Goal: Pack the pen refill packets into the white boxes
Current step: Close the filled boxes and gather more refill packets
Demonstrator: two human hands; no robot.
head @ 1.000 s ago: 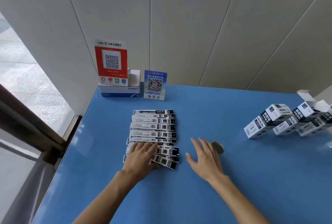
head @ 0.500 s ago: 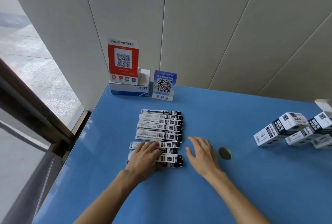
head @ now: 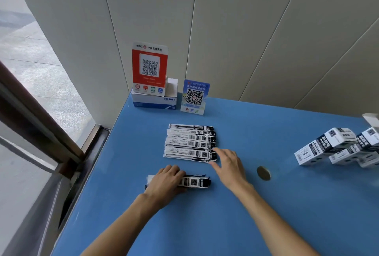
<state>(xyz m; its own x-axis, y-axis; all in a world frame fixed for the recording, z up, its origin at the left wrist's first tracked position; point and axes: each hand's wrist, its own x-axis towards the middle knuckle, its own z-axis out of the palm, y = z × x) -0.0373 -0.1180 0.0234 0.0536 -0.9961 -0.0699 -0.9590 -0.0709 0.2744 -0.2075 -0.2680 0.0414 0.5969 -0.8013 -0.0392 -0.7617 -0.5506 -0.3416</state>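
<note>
left hand (head: 166,182) has its fingers curled over a small bundle of refill packets (head: 193,182) on the blue table (head: 225,225), nearest the camera. right hand (head: 229,165) is spread open, fingertips touching the bigger row of packets (head: 190,143) just behind. white boxes (head: 326,146) sit far right, well apart.

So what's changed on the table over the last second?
The left hand has pulled a small bundle of packets toward the person, away from the main pile. The right hand has moved up to the pile's right edge. The white boxes stayed put.
</note>
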